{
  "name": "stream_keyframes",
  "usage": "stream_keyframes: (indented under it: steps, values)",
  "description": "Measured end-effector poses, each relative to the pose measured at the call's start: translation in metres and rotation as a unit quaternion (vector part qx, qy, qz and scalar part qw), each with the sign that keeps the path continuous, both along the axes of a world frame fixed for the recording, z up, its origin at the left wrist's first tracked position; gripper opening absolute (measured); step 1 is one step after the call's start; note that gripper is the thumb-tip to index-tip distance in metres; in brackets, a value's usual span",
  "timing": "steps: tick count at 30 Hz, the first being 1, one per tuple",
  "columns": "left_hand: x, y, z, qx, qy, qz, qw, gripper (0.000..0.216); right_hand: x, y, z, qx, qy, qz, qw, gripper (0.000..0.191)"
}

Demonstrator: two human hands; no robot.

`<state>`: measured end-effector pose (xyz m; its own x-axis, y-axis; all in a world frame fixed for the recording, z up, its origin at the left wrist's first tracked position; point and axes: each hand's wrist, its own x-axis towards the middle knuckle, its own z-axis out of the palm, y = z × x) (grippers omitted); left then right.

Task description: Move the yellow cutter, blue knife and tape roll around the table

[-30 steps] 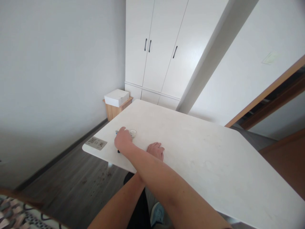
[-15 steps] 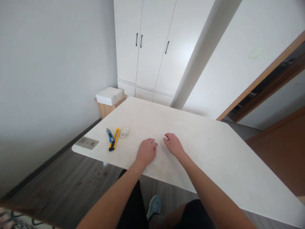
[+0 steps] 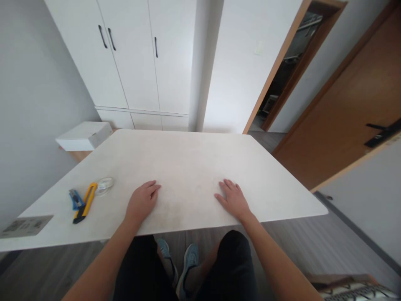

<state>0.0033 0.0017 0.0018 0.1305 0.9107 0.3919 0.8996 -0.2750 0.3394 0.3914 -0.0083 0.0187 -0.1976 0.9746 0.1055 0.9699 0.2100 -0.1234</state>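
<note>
I have both palms down near the close edge of the table [image 3: 188, 156], well apart from each other. The left hand [image 3: 141, 203] has its fingers nearly straight and lying close together; nothing shows in their grasp, though I can't see beneath the palm. The right hand [image 3: 233, 198] is flatter, its fingers a little spread and its thumb angled toward the left hand, and I see nothing held there either.

The loose things lie off to my left. The yellow knife [image 3: 89, 198] slants, with its dark end toward me; the blue knife [image 3: 75, 199] meets it near that end, and I can't tell which lies on top. The clear tape [image 3: 105, 183], as I take it to be, sits just beside the yellow knife's far end and is the nearest of the three to my left hand, apart from it. Left of them, a grey label [image 3: 27, 226] covers the table's corner.

To rest well here, I'd want light, even weight through both palms, wrists low and fingers loose. I'd guard against the left hand sliding sideways: a careless sweep could knock the tape or catch a knife, and I can't make out whether either blade is out.
</note>
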Motion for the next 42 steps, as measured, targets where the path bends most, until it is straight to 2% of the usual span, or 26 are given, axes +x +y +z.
stream_keyframes:
  steps: [10,42]
  values:
    - [-0.0042,0.0005,-0.0024,0.003,0.012,-0.001,1.0,0.04,0.0005,-0.0008,0.0004,-0.009,0.029,-0.002,1.0,0.065]
    - [-0.0028,0.0001,-0.002,0.003,0.007,0.004,1.0,0.04,-0.0004,-0.0008,0.0022,-0.012,0.021,-0.005,1.0,0.065]
